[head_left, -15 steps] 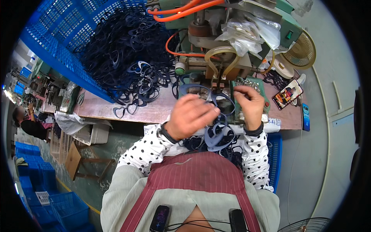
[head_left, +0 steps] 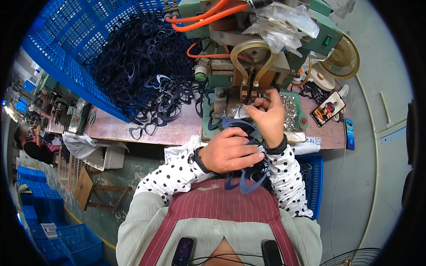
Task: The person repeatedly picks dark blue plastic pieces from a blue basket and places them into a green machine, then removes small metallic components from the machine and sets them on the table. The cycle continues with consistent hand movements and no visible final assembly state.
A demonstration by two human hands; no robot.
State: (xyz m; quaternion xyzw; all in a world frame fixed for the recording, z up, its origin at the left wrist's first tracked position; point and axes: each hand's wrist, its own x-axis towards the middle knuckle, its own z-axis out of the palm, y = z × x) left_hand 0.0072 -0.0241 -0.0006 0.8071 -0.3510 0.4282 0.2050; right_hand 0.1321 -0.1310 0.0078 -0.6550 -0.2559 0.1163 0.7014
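Curled over several dark blue plastic spectacle frames, my left hand [head_left: 230, 150] is at the front edge of the green bench machine [head_left: 208, 131]. One spectacle frame [head_left: 230, 121] sticks out above its fingers, toward the machine. Others, a spectacle frame [head_left: 249, 186] among them, hang below this hand against my apron. My right hand [head_left: 270, 116] reaches in under the machine's head, thumb and fingertips pinched together beside the copper-coloured clamp blocks [head_left: 248, 94]. What that pinch holds is too small to make out. Right of it lies a tray of small shiny metal parts [head_left: 289, 111].
A big blue basket [head_left: 66, 77] heaped with dark blue frames [head_left: 137, 66] tips onto the bench at left. Orange hoses [head_left: 208, 18] and plastic bags [head_left: 284, 29] hang on the machine. A phone [head_left: 328, 108] and a fan [head_left: 341, 57] are at right. Another person sits far left.
My right hand has moved left from the metal parts to the clamp blocks. The left hand has come down and nearer me, its fingers curling over the frames.
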